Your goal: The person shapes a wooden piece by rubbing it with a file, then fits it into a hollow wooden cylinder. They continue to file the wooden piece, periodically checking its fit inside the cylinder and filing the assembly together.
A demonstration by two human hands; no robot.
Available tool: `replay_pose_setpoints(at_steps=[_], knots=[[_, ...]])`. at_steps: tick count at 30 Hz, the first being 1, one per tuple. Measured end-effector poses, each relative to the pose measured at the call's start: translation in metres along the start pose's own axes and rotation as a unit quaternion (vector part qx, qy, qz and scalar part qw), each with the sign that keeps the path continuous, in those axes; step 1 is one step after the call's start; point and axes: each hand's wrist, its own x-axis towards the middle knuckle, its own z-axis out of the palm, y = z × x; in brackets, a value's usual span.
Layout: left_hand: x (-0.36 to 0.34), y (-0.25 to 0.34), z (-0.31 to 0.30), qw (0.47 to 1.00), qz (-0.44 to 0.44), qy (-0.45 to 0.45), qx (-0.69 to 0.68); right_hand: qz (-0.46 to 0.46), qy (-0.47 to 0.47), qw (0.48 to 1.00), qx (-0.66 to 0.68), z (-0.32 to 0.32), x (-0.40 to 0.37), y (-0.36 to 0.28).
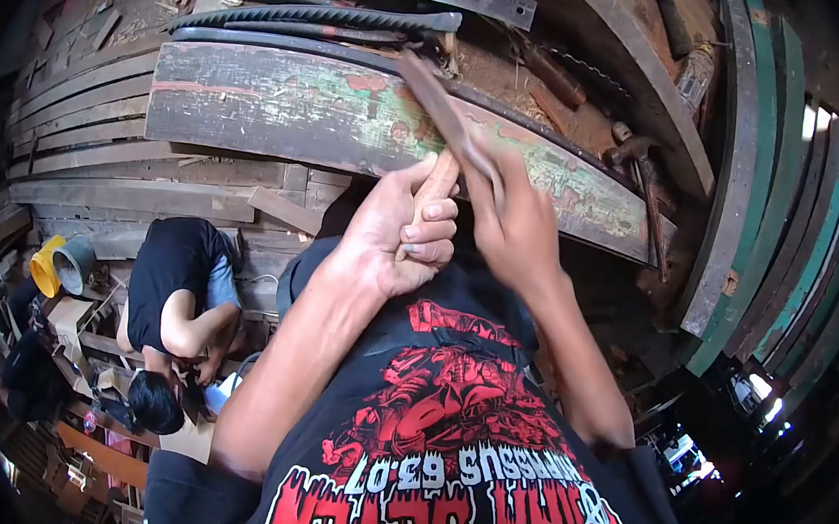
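Left hand (388, 224): gripping wooden piece (441, 178) in a closed fist, curling fingertips over the nearer part and laying the thumb alongside.
Wooden piece: sitting inside the left hand, beyond printed shirt (473, 387); pointing its long axis away from the body, leaning slightly rightward; showing a pale far end past the fist.
Right hand (518, 221): holding dark blade (438, 104) in a narrow grip (hiding most fingertips from view); hanging just to the right of the wooden piece's far end.
Dark blade: reaching from the right hand away and leftward; slanting across the wood's axis rather than running along it; blurring too much for telling edge from back.
Crossing: overlapping in view at the wooden piece's far end (touching or just apart, impossible to tell through the blur).
Nearer hand: enclosing the wood with the left, leaving the right close beside it.
Painted board (283, 105): lying crosswise beyond both hands, passing behind the dark blade in view.
Hammer (632, 149): resting by the board's right end, well apart from the right hand.
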Motion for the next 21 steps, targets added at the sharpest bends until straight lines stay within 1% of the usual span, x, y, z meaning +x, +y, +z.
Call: replay_pose_setpoints(at_steps=[1, 2, 3, 5, 6, 9, 11, 13, 14, 15, 17, 18, 20, 21], knots=[[-0.002, 0.001, 0.001, 1.0, 0.011, 0.0, -0.001, -0.028, 0.003, 1.0, -0.007, -0.001, -0.017, 0.002], [-0.004, 0.003, 0.0, 1.0, 0.005, 0.018, -0.007, -0.021, 0.015, 1.0, 0.005, 0.006, -0.022, 0.001], [-0.005, 0.008, -0.006, 1.0, -0.006, 0.009, -0.008, -0.015, 0.028, 0.999, 0.018, 0.013, -0.025, 0.001], [0.001, 0.015, -0.014, 0.999, -0.043, -0.012, 0.002, 0.05, 0.014, 0.998, -0.039, 0.013, 0.001, 0.004], [0.003, 0.01, -0.01, 0.999, -0.046, 0.015, 0.011, 0.086, 0.008, 0.993, -0.074, 0.01, 0.018, 0.005], [0.002, 0.007, -0.006, 1.0, -0.026, -0.002, 0.017, 0.009, 0.042, 0.999, -0.002, 0.011, -0.01, -0.003], [-0.002, 0.004, -0.002, 1.0, -0.012, 0.003, 0.003, 0.015, 0.054, 0.998, 0.013, 0.021, -0.015, -0.008], [-0.002, 0.007, -0.004, 1.0, -0.022, 0.003, 0.011, 0.077, 0.029, 0.996, -0.027, 0.02, 0.016, -0.007], [0.003, 0.011, -0.009, 0.999, -0.039, -0.002, 0.007, 0.096, 0.012, 0.995, -0.018, 0.015, 0.032, -0.004], [0.001, 0.011, -0.005, 0.999, -0.024, 0.016, 0.045, 0.086, 0.019, 0.996, -0.026, 0.008, 0.029, -0.003], [0.0, 0.005, -0.006, 0.998, -0.015, 0.023, 0.049, 0.055, 0.021, 0.997, -0.044, -0.003, 0.019, 0.002], [0.0, 0.005, -0.007, 0.999, -0.019, 0.022, 0.042, 0.047, 0.019, 0.999, -0.018, -0.008, 0.011, 0.006], [-0.001, 0.004, -0.007, 0.998, -0.022, 0.027, 0.043, -0.014, 0.124, 0.991, 0.054, -0.017, 0.004, 0.018], [0.0, 0.006, -0.007, 0.998, -0.02, 0.027, 0.043, 0.011, 0.143, 0.982, 0.126, -0.023, 0.004, 0.021]])
